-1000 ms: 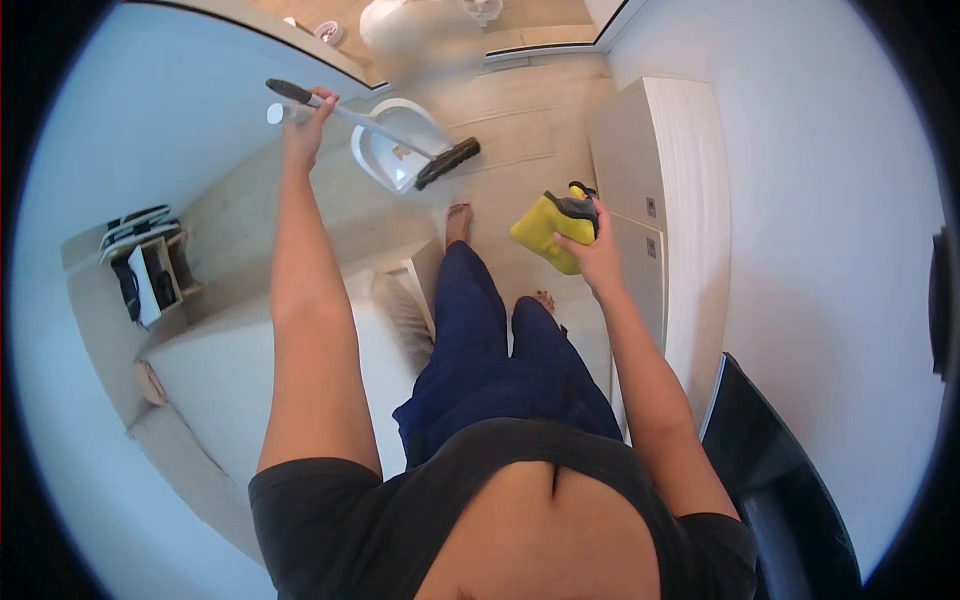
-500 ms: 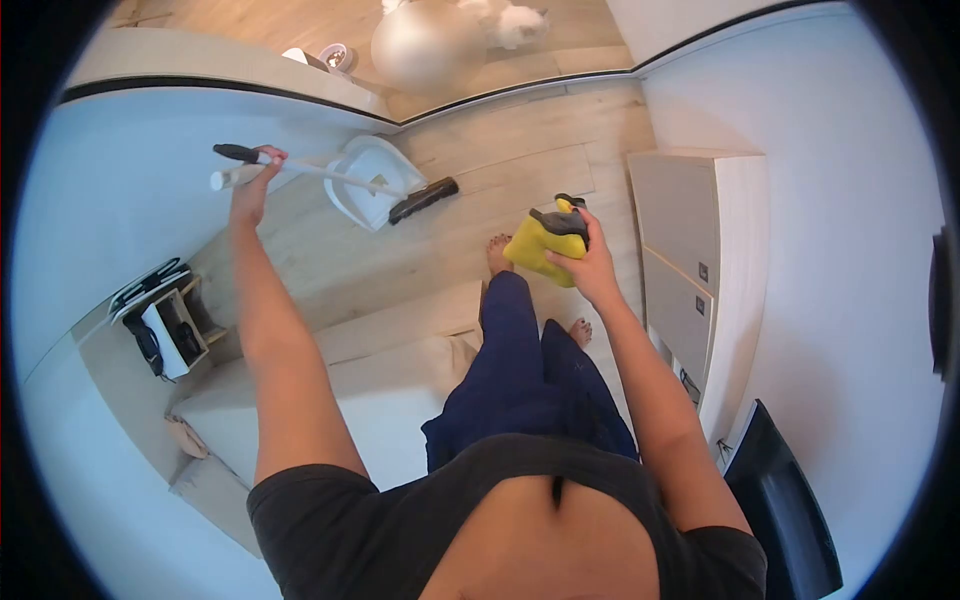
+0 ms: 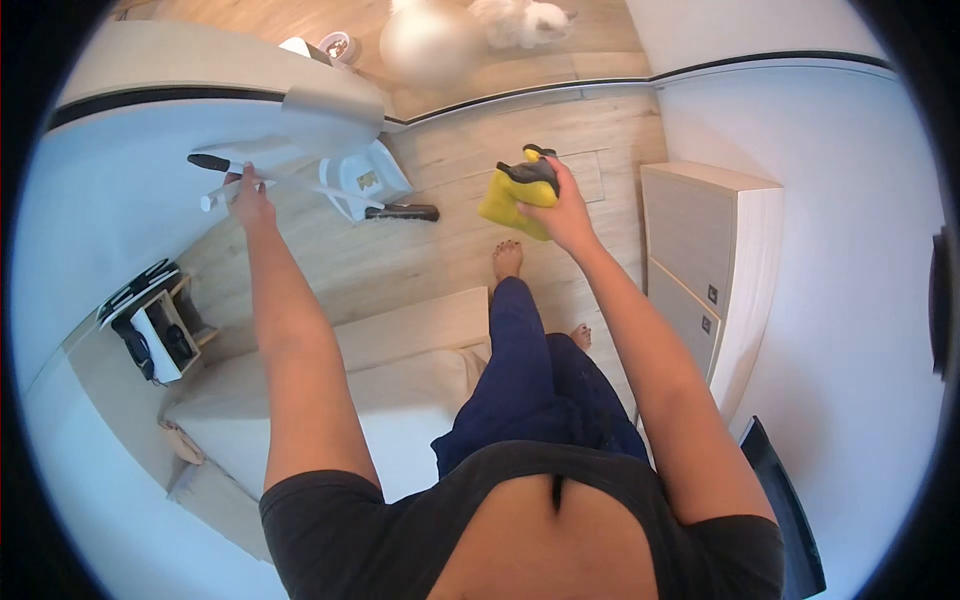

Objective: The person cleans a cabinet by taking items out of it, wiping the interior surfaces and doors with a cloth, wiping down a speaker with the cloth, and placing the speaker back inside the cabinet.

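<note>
My left hand (image 3: pixel 251 203), at the upper left, is closed around the white handles of a broom (image 3: pixel 408 212) and a dustpan (image 3: pixel 386 172). The broom's dark bristle head rests by the dustpan's open edge, low over the floor. Inside the white pan lies a small yellowish patch that I cannot make out. Out in front of my body, my right hand (image 3: pixel 567 215) grips a folded yellow and grey cloth (image 3: pixel 508 200), with fingers and thumb pressed on it.
A wooden cabinet (image 3: pixel 690 250) stands at the right, above a dark screen (image 3: pixel 785 510). A bed or bench (image 3: pixel 400 385) is at the lower left, beside a small shelf (image 3: pixel 170 335) with dark items. Beyond the wall's edge are a light-furred cat (image 3: pixel 520 22) and a bowl (image 3: pixel 337 46).
My right hand and the cloth have moved forward and left. My left hand has shifted slightly left and down, and the broom head has turned and moved left. The view has shifted a little.
</note>
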`<state>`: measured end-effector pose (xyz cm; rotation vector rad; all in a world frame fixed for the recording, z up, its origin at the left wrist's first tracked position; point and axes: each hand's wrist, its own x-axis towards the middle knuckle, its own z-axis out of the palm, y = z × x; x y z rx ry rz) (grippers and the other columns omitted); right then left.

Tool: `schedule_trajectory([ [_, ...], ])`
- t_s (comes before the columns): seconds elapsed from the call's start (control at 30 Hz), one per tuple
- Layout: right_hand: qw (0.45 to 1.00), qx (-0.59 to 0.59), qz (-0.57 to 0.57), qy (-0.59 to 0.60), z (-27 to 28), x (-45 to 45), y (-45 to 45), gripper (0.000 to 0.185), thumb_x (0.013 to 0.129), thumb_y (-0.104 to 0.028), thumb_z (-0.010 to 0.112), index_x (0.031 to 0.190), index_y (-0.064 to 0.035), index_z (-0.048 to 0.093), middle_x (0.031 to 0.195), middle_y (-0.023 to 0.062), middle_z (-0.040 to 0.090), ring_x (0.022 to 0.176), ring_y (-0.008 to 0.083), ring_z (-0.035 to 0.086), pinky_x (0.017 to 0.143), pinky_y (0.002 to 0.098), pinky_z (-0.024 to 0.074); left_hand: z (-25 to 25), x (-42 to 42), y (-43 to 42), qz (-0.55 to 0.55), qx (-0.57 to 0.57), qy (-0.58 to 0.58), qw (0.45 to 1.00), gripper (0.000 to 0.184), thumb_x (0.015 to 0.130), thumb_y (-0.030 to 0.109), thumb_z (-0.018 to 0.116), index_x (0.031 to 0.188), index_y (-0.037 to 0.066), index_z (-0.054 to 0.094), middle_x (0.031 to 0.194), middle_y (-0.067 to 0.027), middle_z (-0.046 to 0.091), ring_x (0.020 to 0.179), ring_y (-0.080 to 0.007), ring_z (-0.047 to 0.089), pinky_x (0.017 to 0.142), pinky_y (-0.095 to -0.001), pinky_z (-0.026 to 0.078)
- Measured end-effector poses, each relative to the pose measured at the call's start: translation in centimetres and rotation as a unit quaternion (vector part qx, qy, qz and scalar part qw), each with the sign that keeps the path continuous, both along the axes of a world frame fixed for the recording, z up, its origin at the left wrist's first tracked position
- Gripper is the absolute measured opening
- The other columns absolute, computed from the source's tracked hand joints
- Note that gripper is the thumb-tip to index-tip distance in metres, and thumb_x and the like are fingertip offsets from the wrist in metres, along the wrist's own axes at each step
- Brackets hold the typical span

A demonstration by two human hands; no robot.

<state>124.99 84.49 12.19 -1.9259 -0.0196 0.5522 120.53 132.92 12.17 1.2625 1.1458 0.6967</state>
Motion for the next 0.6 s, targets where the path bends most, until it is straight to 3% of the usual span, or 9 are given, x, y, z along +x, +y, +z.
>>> schedule_trajectory([
  [0.13,1.000,0.002,0.017,-0.015,-0.2,1.3,0.9,0.080,0.065,-0.015,0.080,0.133,-0.0060,0.039,0.127,0.0167,0.046,0.119,0.0309,0.046,0.100,0.0371,0.0388,-1.4,0.6,1.9,0.017,0.021,0.000,1.000,0.045,0.076,0.011,0.075,0.113,0.009,0.051,0.110,-0.0057,0.055,0.103,-0.0166,0.050,0.086,-0.0382,0.037],
  [0.33,1.000,-0.002,0.020,-0.004,-0.1,2.6,0.3,0.081,0.068,-0.017,0.079,0.136,-0.0107,0.037,0.126,0.0167,0.046,0.118,0.0306,0.047,0.099,0.0367,0.0387,-3.2,0.7,0.7,0.066,0.029,0.064,0.995,0.061,0.075,0.005,0.074,0.125,0.003,0.039,0.119,-0.0099,0.053,0.105,-0.0253,0.052,0.088,-0.0439,0.043],
  [0.47,0.999,0.051,-0.006,0.004,-0.5,2.8,-0.5,0.077,0.074,-0.020,0.075,0.140,-0.0168,0.034,0.124,0.0168,0.047,0.117,0.0310,0.047,0.098,0.0368,0.0386,-2.6,0.1,-5.9,0.112,-0.113,0.162,0.974,0.046,0.080,0.016,0.068,0.114,-0.005,0.047,0.123,-0.0155,0.051,0.111,-0.0299,0.050,0.095,-0.0443,0.040],
  [0.53,0.996,0.074,-0.040,-0.012,-0.2,2.8,-1.6,0.075,0.076,-0.020,0.073,0.141,-0.0183,0.034,0.123,0.0170,0.048,0.116,0.0312,0.047,0.098,0.0369,0.0386,-10.8,-2.3,-6.6,0.003,-0.142,0.189,0.972,0.037,0.083,0.026,0.063,0.109,0.002,0.052,0.118,-0.0136,0.054,0.106,-0.0262,0.052,0.087,-0.0437,0.044],
  [0.57,0.995,0.079,-0.061,-0.018,0.2,2.9,-2.2,0.073,0.077,-0.021,0.073,0.140,-0.0179,0.034,0.122,0.0171,0.048,0.116,0.0313,0.048,0.098,0.0369,0.0384,-9.3,-0.9,-12.0,-0.073,-0.193,0.213,0.955,0.035,0.085,0.026,0.058,0.115,0.009,0.052,0.115,-0.0084,0.056,0.101,-0.0192,0.053,0.079,-0.0396,0.043],
  [0.6,0.993,0.081,-0.084,-0.024,0.6,2.8,-3.0,0.071,0.078,-0.022,0.072,0.139,-0.0175,0.035,0.122,0.0173,0.049,0.115,0.0315,0.048,0.099,0.0368,0.0381,-9.8,-0.7,-16.1,-0.212,-0.229,0.163,0.936,0.032,0.087,0.023,0.055,0.117,0.013,0.053,0.113,-0.0036,0.058,0.096,-0.0137,0.053,0.072,-0.0329,0.040],
])
